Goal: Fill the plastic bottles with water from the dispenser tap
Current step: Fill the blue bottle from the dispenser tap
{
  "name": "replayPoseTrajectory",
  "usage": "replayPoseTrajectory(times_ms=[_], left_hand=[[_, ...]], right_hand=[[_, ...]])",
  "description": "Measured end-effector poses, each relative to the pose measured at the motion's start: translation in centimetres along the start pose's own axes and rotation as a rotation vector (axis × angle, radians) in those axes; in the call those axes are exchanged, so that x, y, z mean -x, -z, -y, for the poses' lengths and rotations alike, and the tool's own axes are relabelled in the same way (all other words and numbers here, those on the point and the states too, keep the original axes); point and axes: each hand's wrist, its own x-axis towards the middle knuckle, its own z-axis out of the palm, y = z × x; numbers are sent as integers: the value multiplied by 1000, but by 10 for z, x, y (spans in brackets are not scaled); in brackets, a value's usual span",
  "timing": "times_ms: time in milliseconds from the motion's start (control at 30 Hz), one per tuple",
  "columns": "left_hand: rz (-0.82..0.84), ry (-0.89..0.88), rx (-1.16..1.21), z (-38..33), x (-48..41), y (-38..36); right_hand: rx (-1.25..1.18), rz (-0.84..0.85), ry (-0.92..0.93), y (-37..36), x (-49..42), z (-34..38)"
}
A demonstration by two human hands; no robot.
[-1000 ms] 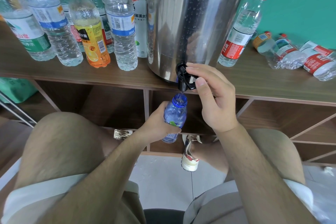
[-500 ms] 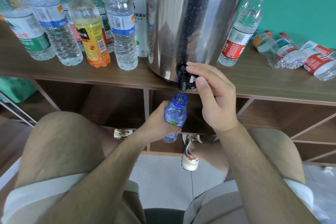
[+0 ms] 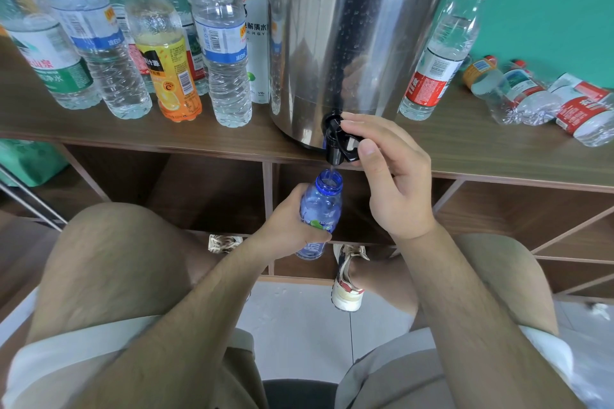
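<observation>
Water (image 3: 332, 173) falls in a thin stream from the black tap (image 3: 337, 143) at the foot of the steel dispenser (image 3: 349, 26) into the open mouth of a small blue bottle (image 3: 320, 209). The blue bottle is held mouth up just below the tap, in front of the dispenser and lower than the edge of the worktop (image 3: 481, 149) that carries the dispenser. The left hand (image 3: 285, 229) grips the blue bottle around its middle, fingers wrapped over the label. The right hand (image 3: 395, 183) is clamped on the tap, index finger over its top and thumb against its lever. The two hands are near each other but apart. Left of the dispenser stands a cluster of capped bottles (image 3: 222, 43), among them an orange juice bottle (image 3: 166, 70) with a yellow cap. Right of the dispenser a red-capped bottle (image 3: 442, 56) stands upright, and beyond it several crushed bottles (image 3: 531, 96) lie on their sides.
</observation>
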Motion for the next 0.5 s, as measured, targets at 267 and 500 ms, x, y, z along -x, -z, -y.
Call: replayPoseTrajectory(times_ms=[267,500], left_hand=[[5,-8,-6,0,-1,0],[7,1,-1,0,0,0]], right_hand=[[10,1,4,0,0,0],[-4,1,0,0,0,0]])
